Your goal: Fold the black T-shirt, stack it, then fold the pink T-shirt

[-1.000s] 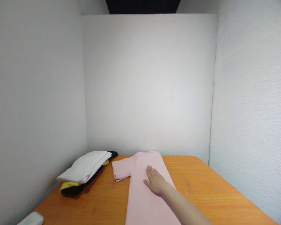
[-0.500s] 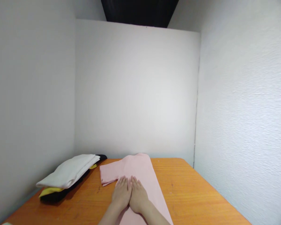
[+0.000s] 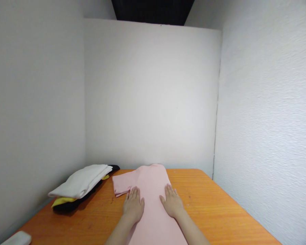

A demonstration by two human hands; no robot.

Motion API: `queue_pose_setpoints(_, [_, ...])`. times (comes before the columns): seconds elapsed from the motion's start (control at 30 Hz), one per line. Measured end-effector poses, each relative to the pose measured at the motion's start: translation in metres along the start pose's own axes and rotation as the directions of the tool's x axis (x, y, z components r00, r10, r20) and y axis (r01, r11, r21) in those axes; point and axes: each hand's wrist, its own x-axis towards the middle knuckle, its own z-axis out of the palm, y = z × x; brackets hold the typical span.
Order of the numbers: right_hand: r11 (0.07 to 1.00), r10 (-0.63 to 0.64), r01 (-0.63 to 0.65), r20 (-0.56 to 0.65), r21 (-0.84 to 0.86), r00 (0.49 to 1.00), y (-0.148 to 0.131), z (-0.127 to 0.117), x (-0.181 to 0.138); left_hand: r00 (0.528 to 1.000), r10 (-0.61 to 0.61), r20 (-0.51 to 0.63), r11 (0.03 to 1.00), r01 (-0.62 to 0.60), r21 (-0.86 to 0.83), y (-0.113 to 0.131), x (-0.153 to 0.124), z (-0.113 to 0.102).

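Observation:
A pink T-shirt (image 3: pixel 153 204), folded lengthwise with its sleeves pointing left, lies on the wooden table (image 3: pixel 209 211). My left hand (image 3: pixel 134 206) rests flat on the shirt's left edge, just below the sleeve, fingers stretched forward. On the right edge, my right hand (image 3: pixel 172 202) lies palm down with the thumb spread toward the middle. Neither hand grips the cloth. The near end of the shirt runs out of the bottom of the view.
At the left, by the wall, sits a stack of folded clothes: a white one (image 3: pixel 83 180) on top, with a yellow one (image 3: pixel 63 201) and a black one (image 3: pixel 68 207) underneath. A whitish object (image 3: pixel 19 238) is cut off at the lower left corner. White walls enclose the table.
My hands were side by side at the shirt's middle. The right hand has slid right to the far edge, while the left stays near the left edge. The view has shifted slightly.

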Motion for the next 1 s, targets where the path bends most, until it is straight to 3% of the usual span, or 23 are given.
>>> queue_pose_setpoints(0.17, [0.999,0.027,-0.027,-0.01,-0.044,1.0,-0.009,-0.012,-0.002,1.0,0.003,-0.007,0.998,-0.002,0.066,-0.002,0.002,-0.001])
queue_pose_setpoints(0.3, [0.998,0.021,-0.022,-0.016,-0.061,1.0,-0.035,-0.017,-0.013,0.998,0.046,-0.049,0.981,-0.036,0.189,0.015,-0.001,-0.012])
queue_pose_setpoints(0.5, [0.999,-0.033,0.033,0.03,-0.006,0.999,-0.073,-0.01,-0.054,0.991,0.127,0.029,0.99,-0.128,0.054,0.04,-0.038,-0.013])
queue_pose_setpoints(0.67, [0.999,-0.023,0.022,0.059,0.027,0.998,-0.055,-0.02,-0.088,0.994,0.109,0.019,0.994,-0.108,-0.023,0.024,-0.064,-0.006])
queue_pose_setpoints(1.0, [0.999,-0.015,0.014,0.041,0.029,0.999,-0.006,-0.038,-0.177,0.994,0.11,0.012,0.993,-0.109,-0.052,0.02,-0.069,-0.01])
